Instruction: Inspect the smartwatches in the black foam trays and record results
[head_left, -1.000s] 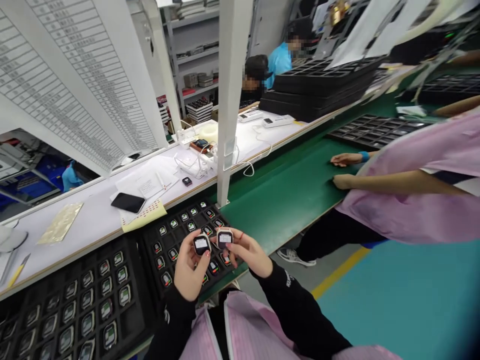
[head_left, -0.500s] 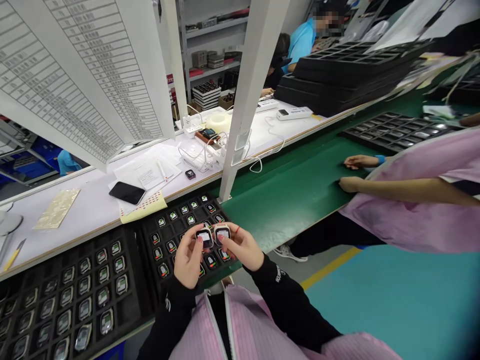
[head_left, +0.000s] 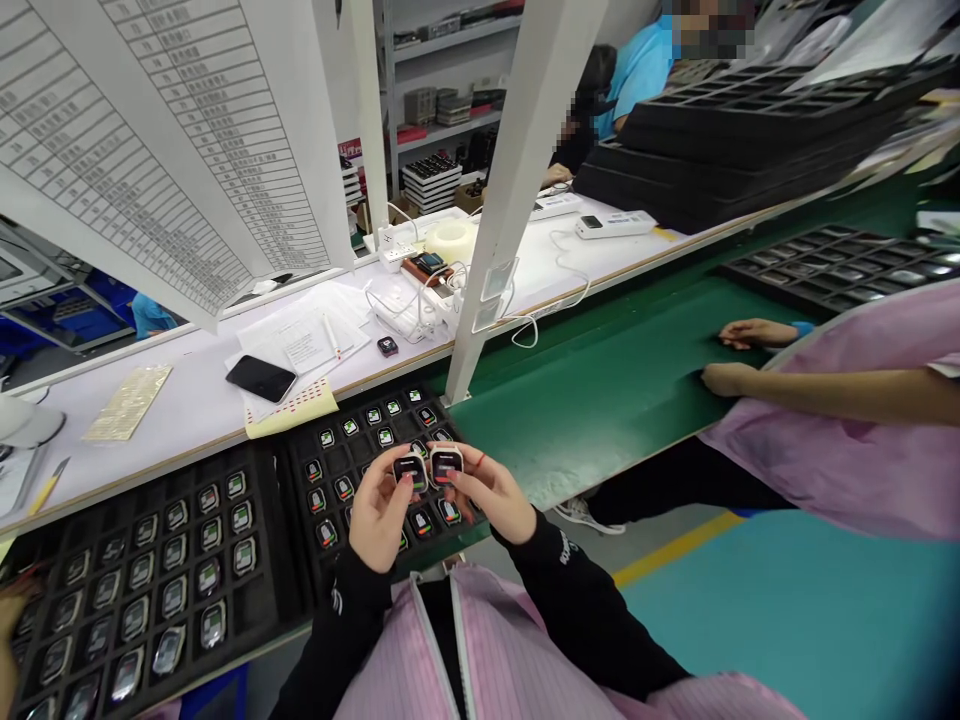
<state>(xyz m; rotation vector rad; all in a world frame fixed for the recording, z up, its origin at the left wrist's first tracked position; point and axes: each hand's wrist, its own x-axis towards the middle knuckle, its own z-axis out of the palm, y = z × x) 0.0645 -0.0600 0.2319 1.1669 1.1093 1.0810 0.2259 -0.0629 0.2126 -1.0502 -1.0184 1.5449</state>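
My left hand [head_left: 380, 513] is closed around a smartwatch body [head_left: 409, 472] with a pale case and no strap, its thumb on the lower part of the lit screen. A second smartwatch body [head_left: 445, 464] is gripped in my right hand [head_left: 493, 497], the thumb at its lower edge. Both watches are side by side with their screens facing me; the text on them is too small to read. Beneath my hands lies a black compartment tray [head_left: 341, 545] of watches with lit screens, partly hidden by my hands.
Another black tray [head_left: 259, 590] of watches lies to the left, with a person's hand [head_left: 15, 605] at its far end. A phone [head_left: 262, 379], papers and chargers lie on the white shelf. A white post [head_left: 517, 170] rises ahead. At right, a co-worker's hands [head_left: 731, 378] rest over the green bench [head_left: 577, 420].
Both held watch screens have gone from a whitish display to a mostly dark one. My right thumb has slid lower off its screen. Another person's hand has appeared at the left edge.
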